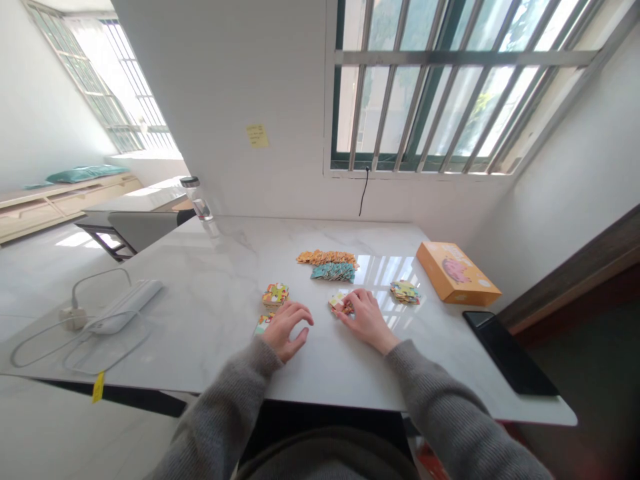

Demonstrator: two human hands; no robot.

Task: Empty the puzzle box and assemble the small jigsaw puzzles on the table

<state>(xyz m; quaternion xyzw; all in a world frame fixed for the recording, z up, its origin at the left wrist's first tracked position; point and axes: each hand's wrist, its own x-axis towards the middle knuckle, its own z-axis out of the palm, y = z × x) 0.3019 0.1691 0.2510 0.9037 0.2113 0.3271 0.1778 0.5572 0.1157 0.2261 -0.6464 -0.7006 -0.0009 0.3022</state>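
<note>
My left hand (pixel 289 330) hovers at the table with curved fingers and the thumb apart, nothing visible between them. Just behind it sits a small stack of colourful jigsaw puzzle pieces (pixel 275 294). Another puzzle piece pile (pixel 262 324) is partly covered by this hand. My right hand (pixel 367 319) has its thumb and fingers around a small pile of puzzle pieces (pixel 335 303) on the table; the fingers hide part of it. To the right of that hand lies a yellow-green stack of puzzle pieces (pixel 405 292). Farther back run a row of orange pieces (pixel 327 258) and a row of blue pieces (pixel 332 271).
An orange box (pixel 457 273) and a black phone or tablet (pixel 510 353) lie along the right side of the white table (pixel 225 253). A white power strip (pixel 127 307) with cables is at the left. A clear bottle (pixel 197 199) stands at the back left corner.
</note>
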